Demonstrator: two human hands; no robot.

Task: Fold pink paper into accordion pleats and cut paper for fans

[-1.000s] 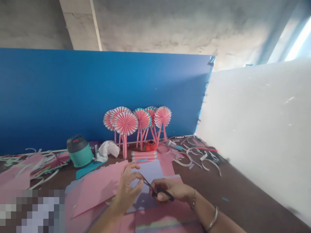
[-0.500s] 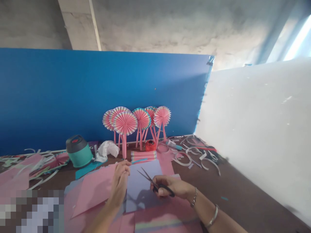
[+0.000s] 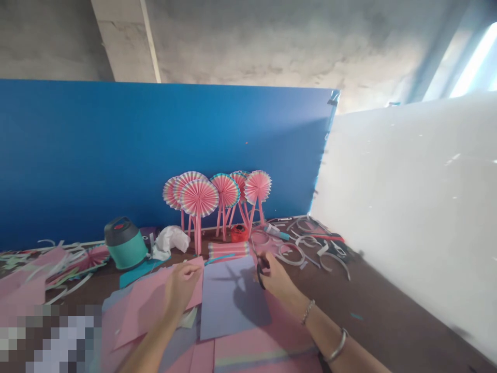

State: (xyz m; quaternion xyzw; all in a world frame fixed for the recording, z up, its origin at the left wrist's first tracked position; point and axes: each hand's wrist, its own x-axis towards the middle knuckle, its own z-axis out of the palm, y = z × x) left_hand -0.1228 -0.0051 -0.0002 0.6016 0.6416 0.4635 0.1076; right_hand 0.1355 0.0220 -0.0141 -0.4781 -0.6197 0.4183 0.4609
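The right hand (image 3: 276,275) has its fingers curled shut on the black scissors (image 3: 261,273), just beside the purple paper (image 3: 233,305) at the bottom middle, and the left hand (image 3: 180,286) lies open on the pink paper (image 3: 149,305)

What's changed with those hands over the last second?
The right hand has carried the black-handled scissors forward, off the lavender paper, towards its far edge. The left hand has moved left onto the pink paper. The scissors weren't let go. The paper fans and teal canister stayed put.
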